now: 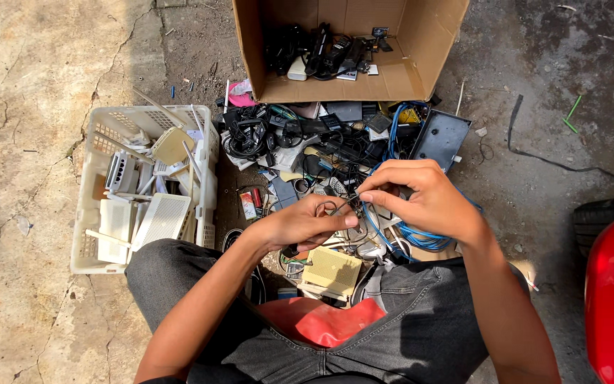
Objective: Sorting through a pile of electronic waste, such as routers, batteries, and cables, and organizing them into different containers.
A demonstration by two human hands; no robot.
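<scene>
Two hands [364, 206], fingers pinching thin cable [339, 207]

Cracked concrete ground [30, 85] lies bright in hard sunlight on the left; darker, stained, gritty pavement [548, 64] on the right; sharp shadows fall across both.

Crate left, box ahead, heap between

The crate [101, 213] sits left of the heap [321, 149], with routers [158, 217] in it. The box [349, 50] lies behind the heap, with adapters [321, 53] in it. Both hands meet over the heap's near edge, the left hand [314, 222] just left of the right hand [421, 199], a cable [413, 238] under them. A tyre [602, 217] lies far right.
</scene>
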